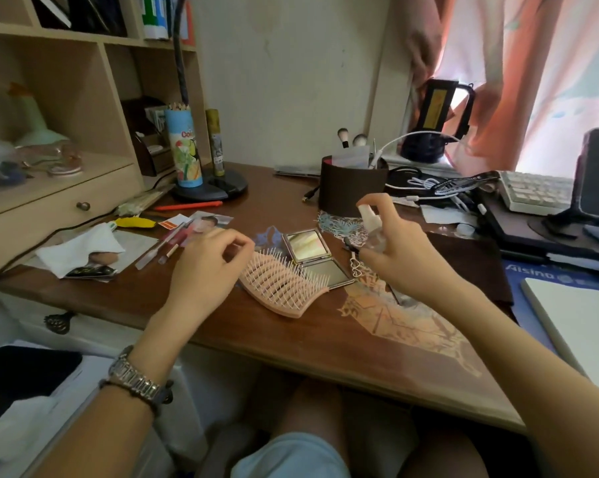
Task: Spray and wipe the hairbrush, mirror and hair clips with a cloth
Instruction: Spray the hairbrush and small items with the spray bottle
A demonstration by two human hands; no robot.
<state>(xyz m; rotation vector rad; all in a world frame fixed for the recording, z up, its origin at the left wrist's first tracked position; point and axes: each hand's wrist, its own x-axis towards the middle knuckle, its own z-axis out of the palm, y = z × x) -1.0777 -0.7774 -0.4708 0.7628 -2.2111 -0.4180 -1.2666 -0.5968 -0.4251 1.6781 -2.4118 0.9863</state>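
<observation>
A pink hairbrush (284, 288) lies bristles up on the brown desk (291, 339). Behind it an open compact mirror (312, 257) shows both its glass faces. Hair clips (355, 262) lie just right of the mirror, partly hidden by my right hand. My right hand (398, 250) grips a small clear spray bottle (370, 225) with a white top, a finger over the nozzle, held above the clips. My left hand (208, 267) hovers left of the brush with fingers loosely curled, holding nothing. A white cloth (80, 250) lies at the desk's left end.
A brown round holder (353, 191) with makeup brushes stands behind the mirror. A lamp base (208, 191), pencil tube (184, 150), pens and photos crowd the left. Cables, a keyboard (536, 191) and a white pad (581, 326) fill the right side.
</observation>
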